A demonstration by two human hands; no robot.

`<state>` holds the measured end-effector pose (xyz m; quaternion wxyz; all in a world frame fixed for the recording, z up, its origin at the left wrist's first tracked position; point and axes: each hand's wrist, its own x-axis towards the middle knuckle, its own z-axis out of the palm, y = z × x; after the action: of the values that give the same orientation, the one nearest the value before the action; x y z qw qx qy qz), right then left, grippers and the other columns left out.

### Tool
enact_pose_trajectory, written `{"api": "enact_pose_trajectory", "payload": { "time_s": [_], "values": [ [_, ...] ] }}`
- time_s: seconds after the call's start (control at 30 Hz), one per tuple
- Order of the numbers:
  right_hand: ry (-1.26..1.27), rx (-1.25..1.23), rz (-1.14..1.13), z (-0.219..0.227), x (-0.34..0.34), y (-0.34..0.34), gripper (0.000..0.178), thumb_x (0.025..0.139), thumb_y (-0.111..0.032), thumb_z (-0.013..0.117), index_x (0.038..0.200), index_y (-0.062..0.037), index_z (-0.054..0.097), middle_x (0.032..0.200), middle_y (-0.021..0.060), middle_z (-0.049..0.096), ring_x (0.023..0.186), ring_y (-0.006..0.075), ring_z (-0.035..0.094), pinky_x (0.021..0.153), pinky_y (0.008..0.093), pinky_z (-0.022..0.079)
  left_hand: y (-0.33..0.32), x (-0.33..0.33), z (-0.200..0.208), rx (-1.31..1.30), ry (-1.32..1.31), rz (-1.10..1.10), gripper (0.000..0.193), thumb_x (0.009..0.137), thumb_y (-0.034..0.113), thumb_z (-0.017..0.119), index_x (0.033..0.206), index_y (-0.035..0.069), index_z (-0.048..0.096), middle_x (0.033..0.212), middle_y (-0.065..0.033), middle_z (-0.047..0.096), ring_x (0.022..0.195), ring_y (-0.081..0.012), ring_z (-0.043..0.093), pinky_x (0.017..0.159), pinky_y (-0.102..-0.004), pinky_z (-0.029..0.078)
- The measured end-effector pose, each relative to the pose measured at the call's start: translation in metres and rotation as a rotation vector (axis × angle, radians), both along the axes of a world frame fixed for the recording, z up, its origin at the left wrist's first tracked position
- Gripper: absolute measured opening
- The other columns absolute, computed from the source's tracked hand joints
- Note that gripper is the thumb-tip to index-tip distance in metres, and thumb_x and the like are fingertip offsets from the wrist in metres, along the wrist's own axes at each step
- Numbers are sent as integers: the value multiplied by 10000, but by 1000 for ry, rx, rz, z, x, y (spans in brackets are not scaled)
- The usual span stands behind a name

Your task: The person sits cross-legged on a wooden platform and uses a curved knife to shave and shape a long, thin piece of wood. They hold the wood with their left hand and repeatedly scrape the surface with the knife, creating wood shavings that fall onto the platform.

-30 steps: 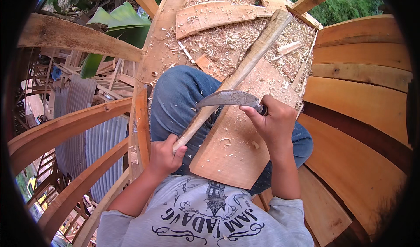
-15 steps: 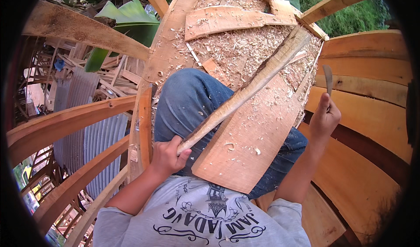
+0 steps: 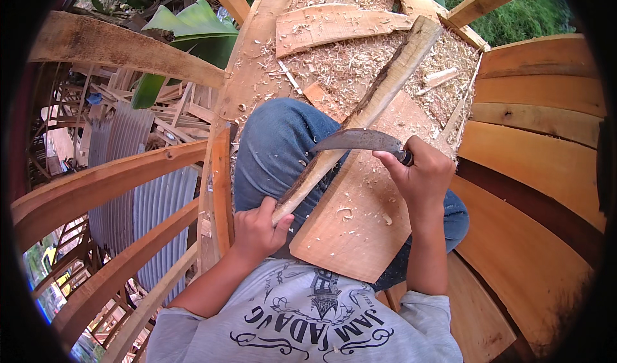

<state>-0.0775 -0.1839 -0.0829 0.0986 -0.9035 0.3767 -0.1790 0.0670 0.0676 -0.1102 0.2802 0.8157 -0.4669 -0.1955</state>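
Note:
My left hand [image 3: 262, 229] grips the near end of a long, slightly curved wooden stick [image 3: 385, 88], pale with dark bark along one side. The stick slants away to the upper right, across my lap and over a wide board [image 3: 340, 247]. In my right hand [image 3: 421, 173] is a curved knife [image 3: 350, 139] with a dark handle. Its blade lies across the stick near the middle, tip pointing left; whether it touches the wood I cannot tell. The wide board rests across my right leg, with a few curled shavings on it.
Wood shavings [image 3: 340, 67] cover the planks ahead, where a shaped board [image 3: 334, 25] lies. Curved wooden ribs [image 3: 109, 176] rise at the left, with corrugated metal sheets [image 3: 164, 215] beyond them. Side planking [image 3: 533, 163] curves up at the right.
My right hand has swung the knife from the far right inward and down over the stick. The stick's far end has shifted slightly left and away.

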Motion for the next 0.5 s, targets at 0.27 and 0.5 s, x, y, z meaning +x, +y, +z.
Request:
{"api": "enact_pose_trajectory", "payload": {
  "time_s": [0.27,0.5],
  "values": [
    [-286,147,-378,-9,-28,-48,668,846,-590,573,549,-38,343,477,13,301,450,122,285,421,321,234,11,3,-9,-26,-55,-33,424,889,438,554,757,38,509,488,-116,526,432,-309,573,407,-387,414],
    [-330,216,-460,31,-76,-48,626,894,-501,585,590,-3,360,518,-14,270,533,86,273,459,303,221,9,2,-8,11,-55,-58,417,879,426,557,759,30,508,495,-122,528,437,-297,578,411,-377,421]
  ]
}}
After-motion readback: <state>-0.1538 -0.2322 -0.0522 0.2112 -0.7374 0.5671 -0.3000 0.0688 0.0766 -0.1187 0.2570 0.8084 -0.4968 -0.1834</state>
